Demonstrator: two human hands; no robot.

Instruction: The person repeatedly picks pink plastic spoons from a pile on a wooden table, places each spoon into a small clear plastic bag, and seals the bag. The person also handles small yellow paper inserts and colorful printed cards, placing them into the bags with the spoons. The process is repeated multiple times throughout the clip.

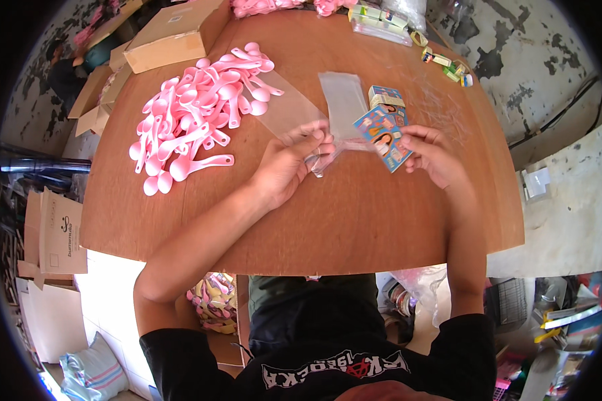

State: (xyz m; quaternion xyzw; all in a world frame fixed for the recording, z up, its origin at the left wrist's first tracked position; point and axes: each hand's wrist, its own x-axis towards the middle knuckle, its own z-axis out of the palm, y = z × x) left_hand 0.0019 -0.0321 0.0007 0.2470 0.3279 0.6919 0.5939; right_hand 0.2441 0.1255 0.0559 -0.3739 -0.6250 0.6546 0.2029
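Clear plastic, a small flat bag, is pinched at its mouth by the fingers of the left hand above the brown wooden table. A colourful printed cardboard card is gripped by the right hand just beside the bag's opening. A heap of pink plastic spoons is spread to the left, and a second small printed box is set behind the card.

A: Tabletop? 
B: Wood, smooth, matt brown.
A: Spoons? 
B: Pink plastic, glossy.
A: Bag in fingers?
B: Thin clear plastic film, shiny. Card: printed paper, glossy. Box at far left edge: matt cardboard.
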